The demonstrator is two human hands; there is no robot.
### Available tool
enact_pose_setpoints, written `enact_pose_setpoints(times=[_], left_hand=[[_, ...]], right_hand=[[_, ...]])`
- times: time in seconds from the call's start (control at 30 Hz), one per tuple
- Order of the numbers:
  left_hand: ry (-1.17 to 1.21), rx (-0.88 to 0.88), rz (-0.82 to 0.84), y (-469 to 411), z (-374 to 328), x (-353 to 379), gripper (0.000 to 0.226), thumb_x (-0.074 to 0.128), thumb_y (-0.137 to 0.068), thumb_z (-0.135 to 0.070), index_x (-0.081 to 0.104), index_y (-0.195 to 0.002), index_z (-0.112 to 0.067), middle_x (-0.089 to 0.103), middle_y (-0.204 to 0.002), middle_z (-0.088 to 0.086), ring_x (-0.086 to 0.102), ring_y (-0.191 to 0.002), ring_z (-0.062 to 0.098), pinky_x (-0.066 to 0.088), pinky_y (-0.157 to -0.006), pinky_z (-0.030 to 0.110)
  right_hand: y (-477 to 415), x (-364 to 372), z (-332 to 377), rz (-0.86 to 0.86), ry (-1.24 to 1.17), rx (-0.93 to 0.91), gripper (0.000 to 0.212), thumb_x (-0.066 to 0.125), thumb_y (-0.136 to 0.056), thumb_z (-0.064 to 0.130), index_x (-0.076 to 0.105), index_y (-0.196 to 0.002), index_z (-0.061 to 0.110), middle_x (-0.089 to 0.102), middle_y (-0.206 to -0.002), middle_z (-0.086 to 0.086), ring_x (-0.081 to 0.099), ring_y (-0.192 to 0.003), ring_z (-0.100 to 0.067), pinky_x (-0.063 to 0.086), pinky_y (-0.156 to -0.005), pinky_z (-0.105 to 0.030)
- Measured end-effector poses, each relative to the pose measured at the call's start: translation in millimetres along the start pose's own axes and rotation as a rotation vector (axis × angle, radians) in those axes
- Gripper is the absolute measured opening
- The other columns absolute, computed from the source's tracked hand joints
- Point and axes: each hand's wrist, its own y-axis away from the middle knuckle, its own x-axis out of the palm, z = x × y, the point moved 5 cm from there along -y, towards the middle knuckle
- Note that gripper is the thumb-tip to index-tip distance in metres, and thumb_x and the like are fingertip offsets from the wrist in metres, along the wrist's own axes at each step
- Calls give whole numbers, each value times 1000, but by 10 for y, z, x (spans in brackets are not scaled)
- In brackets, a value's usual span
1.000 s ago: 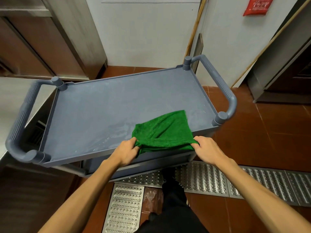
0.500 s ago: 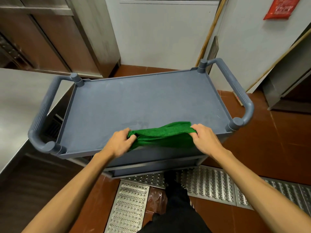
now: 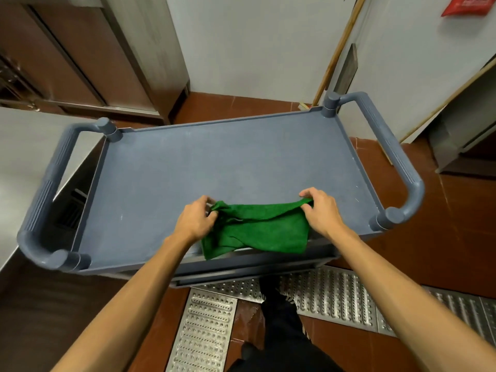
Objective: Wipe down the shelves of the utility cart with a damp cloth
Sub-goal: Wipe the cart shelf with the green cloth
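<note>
Only one item carries lettering: a red notice (image 3: pixel 467 5) fixed to the white wall (image 3: pixel 255 44) at upper right, its text too blurred to read. The grey-blue utility cart (image 3: pixel 214 167) shows no legible marking. Its top shelf is a flat, matt tray with a raised rim and faint pale scuffs, and a ribbed handle closes each end, the left one (image 3: pixel 45 194) and the right one (image 3: pixel 389 149). The green cloth (image 3: pixel 257 232) lies on the near part of the top shelf, bunched, with its lower edge draped over the near rim. The left hand (image 3: pixel 194 220) grips the cloth's left end with its fingers curled round it. The right hand (image 3: pixel 320 210) pinches the upper right corner between thumb and fingers. A steel worktop (image 3: pixel 24 157) stands just beside the cart's left handle. The floor (image 3: pixel 456 224) is red-brown tile, with perforated metal grating (image 3: pixel 335 291) set in it below the cart's near side. A wooden pole (image 3: pixel 338 47) leans against the wall behind the cart, and a steel cabinet (image 3: pixel 80 49) stands at far left.
</note>
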Motion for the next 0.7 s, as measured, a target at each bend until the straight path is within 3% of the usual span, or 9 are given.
enact_pose_setpoints(times=[0.07,0.17,0.27,0.33,0.43,0.57,0.7], left_hand=[[-101,36,-12,-30,53,83,40,60,-94,-24,55,-132,-11,60,-126,17,56,-120,35,47,-99,44],[-210,297,-67,88,-21,217,38,63,-92,-37,63,-121,-12,59,-113,12,56,-109,33,50,-89,40],[-312,479,134,226,-19,447,64,55,-84,-73,65,-112,-17,55,-100,3,54,-93,22,50,-80,36],[-417,487,259,226,44,538,85,57,-70,-86,60,-122,-18,53,-105,2,49,-95,19,48,-80,35],[-499,496,352,137,66,596,88,75,-65,-69,55,-133,-17,53,-113,5,48,-101,22,47,-83,36],[-383,379,501,-100,-17,531,72,82,-70,-52,61,-130,-18,60,-116,5,55,-109,24,43,-87,30],[-259,351,422,-407,-236,261,47,81,-82,-28,69,-124,-13,69,-118,7,63,-110,24,40,-87,21]], right_hand=[[-19,48,-30,-21,44,-57,35,58,-88,0,61,-120,13,57,-122,-11,54,-114,-29,44,-97,-38],[109,160,-61,84,70,-234,27,73,-84,23,66,-109,16,60,-107,-5,55,-105,-23,44,-95,-38],[362,398,-183,439,234,-333,63,71,-71,66,59,-120,28,52,-113,8,46,-106,-10,42,-94,-30],[425,485,-305,489,376,-384,68,72,-73,63,51,-130,32,46,-121,10,41,-112,-10,39,-99,-30],[351,460,-337,440,359,-422,46,69,-87,34,54,-130,30,51,-123,10,45,-116,-12,39,-103,-34],[168,328,-325,500,255,-346,30,58,-96,29,62,-125,27,60,-122,6,53,-116,-15,43,-98,-32],[-102,-1,-281,352,122,-280,29,56,-98,25,66,-124,16,66,-119,-4,60,-109,-22,44,-97,-34]])
